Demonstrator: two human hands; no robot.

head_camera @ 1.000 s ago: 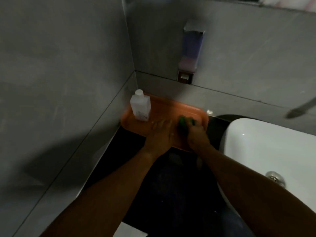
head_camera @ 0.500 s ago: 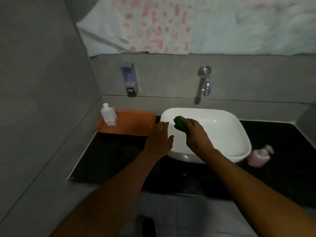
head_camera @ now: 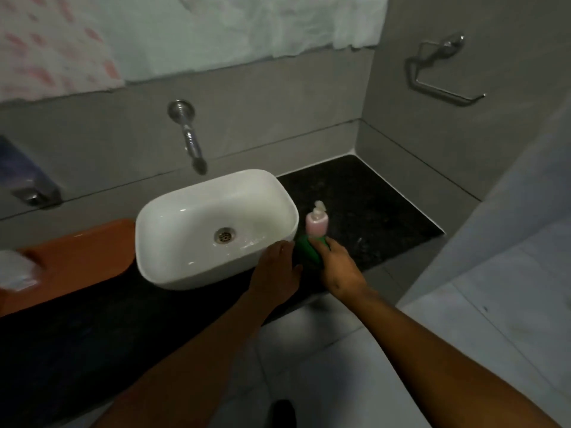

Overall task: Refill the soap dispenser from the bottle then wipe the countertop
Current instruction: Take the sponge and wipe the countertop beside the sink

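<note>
- The right hand (head_camera: 340, 270) grips a green sponge (head_camera: 307, 250), fingers curled over its top; the sponge sticks out ahead of the knuckles, just right of the basin (head_camera: 213, 227).
- The sponge's far end meets the base of the pink soap dispenser (head_camera: 316, 223), which stands upright just right of the basin.
- The left hand (head_camera: 275, 273) is loosely open and holds nothing, its fingertips (head_camera: 282, 247) at the basin's near right corner.
- The black countertop (head_camera: 364, 208) runs under and to the right of the basin.
- An orange tray (head_camera: 77, 261) lies left of the basin; a blurred clear bottle (head_camera: 15, 273) stands at the tray's far left.
- A tap (head_camera: 190, 140) juts from the wall behind the basin.
</note>
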